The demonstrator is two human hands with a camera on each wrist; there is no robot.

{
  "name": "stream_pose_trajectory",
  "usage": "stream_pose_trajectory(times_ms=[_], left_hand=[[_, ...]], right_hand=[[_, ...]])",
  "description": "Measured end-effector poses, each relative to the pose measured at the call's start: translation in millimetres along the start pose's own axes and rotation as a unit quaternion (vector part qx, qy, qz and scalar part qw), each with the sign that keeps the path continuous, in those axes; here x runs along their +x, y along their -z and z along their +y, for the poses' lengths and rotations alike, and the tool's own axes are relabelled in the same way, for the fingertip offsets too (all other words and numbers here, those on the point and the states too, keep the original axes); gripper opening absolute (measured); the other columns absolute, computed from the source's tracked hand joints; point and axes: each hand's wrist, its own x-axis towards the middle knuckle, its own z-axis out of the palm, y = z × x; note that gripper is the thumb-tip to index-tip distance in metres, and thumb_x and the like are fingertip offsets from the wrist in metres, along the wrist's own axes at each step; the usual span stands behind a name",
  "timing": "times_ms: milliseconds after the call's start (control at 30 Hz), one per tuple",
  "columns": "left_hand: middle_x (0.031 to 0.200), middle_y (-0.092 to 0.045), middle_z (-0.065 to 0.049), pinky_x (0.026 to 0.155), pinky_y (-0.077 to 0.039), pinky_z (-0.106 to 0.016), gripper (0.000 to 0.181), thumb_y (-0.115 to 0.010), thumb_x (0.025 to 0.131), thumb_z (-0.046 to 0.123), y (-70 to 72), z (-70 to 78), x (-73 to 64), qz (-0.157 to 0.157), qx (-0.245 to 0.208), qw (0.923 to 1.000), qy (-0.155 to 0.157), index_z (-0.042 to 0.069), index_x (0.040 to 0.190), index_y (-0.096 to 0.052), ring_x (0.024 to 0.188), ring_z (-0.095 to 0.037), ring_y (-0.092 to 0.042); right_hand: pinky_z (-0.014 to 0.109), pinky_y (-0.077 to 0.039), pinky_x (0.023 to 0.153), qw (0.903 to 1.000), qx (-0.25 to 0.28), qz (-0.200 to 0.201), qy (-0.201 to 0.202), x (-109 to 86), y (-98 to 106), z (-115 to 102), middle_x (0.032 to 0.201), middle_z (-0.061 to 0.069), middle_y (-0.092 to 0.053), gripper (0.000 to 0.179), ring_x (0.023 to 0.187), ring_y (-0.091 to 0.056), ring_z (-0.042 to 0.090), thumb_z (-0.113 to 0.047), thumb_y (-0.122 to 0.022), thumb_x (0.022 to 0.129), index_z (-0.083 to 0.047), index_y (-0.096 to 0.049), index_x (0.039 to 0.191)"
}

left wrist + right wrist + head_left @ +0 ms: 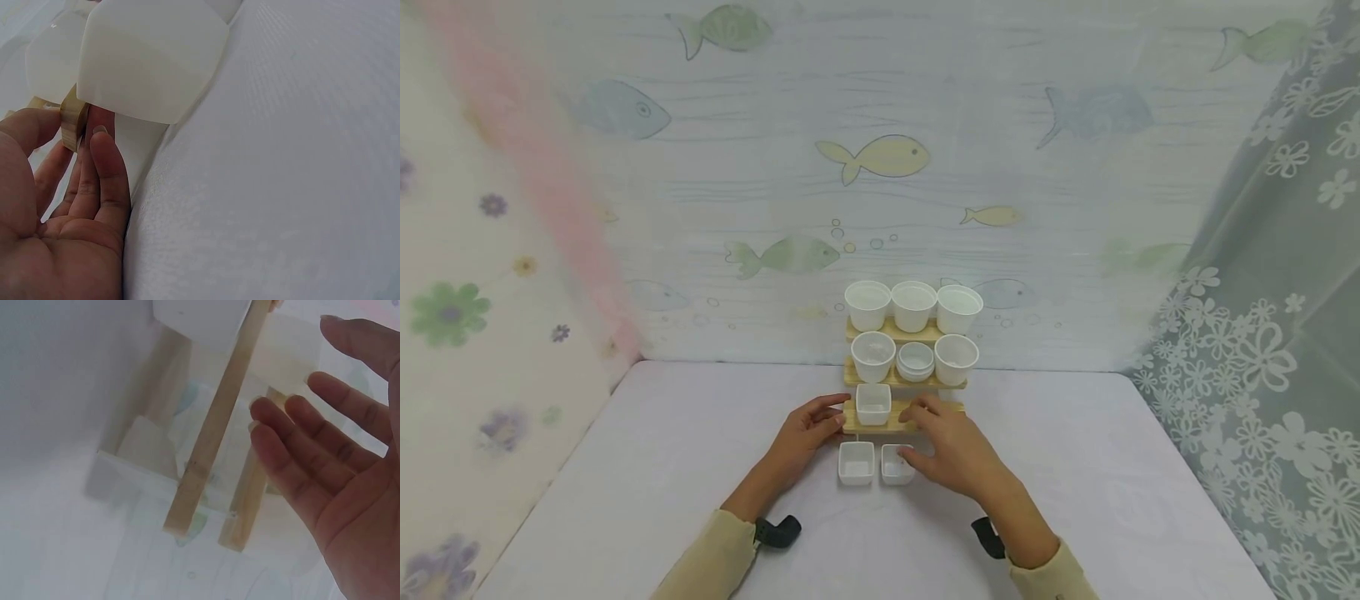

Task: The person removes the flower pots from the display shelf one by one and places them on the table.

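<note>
My left hand [805, 429] grips the left end of the lowest wooden shelf board [74, 122], thumb on one side and fingers on the other. My right hand [955, 450] hovers over the right part of that board with relaxed, parted fingers [281, 456], holding nothing. A small square white bowl [873, 404] sits on the board's left half. Two more stand on the table in front: a left square bowl [857, 463] and a right square bowl [895, 467], whose edge my right thumb overlaps in the head view.
Behind, the middle tier holds two round white cups, such as the left cup [873, 358], around stacked shallow round bowls [915, 362]. Three white cups [913, 307] line the top tier. A fish-patterned curtain [790, 192] hangs behind the white table [700, 450].
</note>
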Motion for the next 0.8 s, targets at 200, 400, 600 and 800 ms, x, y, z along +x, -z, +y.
stream_pose_trajectory(times_ms=[200,400,600,800], left_hand=[[0.128,-0.067,-0.019,0.096,-0.063,-0.036,0.047,-0.067,0.106,0.017,-1.3,0.9,-0.9,0.002,0.0,1.0,0.004,0.007,0.151,-0.057,0.112,-0.024,-0.071],[0.127,-0.067,-0.019,0.096,-0.063,-0.036,0.046,-0.067,0.107,0.016,-3.3,2.1,-1.9,0.001,-0.005,1.0,0.007,0.006,0.151,-0.056,0.111,-0.024,-0.071],[0.126,-0.068,-0.018,0.095,-0.063,-0.036,0.046,-0.067,0.106,0.016,-4.1,4.0,-2.5,0.003,0.002,1.0,0.007,0.006,0.15,-0.057,0.11,-0.023,-0.071],[0.126,-0.068,-0.019,0.094,-0.063,-0.035,0.046,-0.068,0.106,0.017,-4.0,5.1,-4.0,0.005,0.005,0.9999,0.009,0.007,0.15,-0.057,0.11,-0.023,-0.071]], right_hand=[[0.037,-0.062,0.086,0.9996,0.01,0.024,0.011,2.5,0,1,0.118,-0.002,-0.063,0.039,0.1,-0.067,0.016,-0.024,-0.091,0.086,-0.012,-0.072,0.118],[0.038,-0.061,0.084,0.9995,0.011,0.03,0.005,4.9,1,0,0.12,-0.001,-0.064,0.041,0.098,-0.065,0.014,-0.025,-0.091,0.086,-0.013,-0.071,0.12],[0.043,-0.062,0.084,0.9991,0.019,0.039,-0.001,8.4,1,0,0.124,0.002,-0.065,0.044,0.102,-0.068,0.02,-0.025,-0.091,0.086,-0.013,-0.071,0.124],[0.045,-0.062,0.09,0.9987,0.033,0.038,-0.001,13.1,-2,0,0.127,0.005,-0.066,0.045,0.11,-0.068,0.023,-0.023,-0.091,0.086,-0.014,-0.07,0.125]])
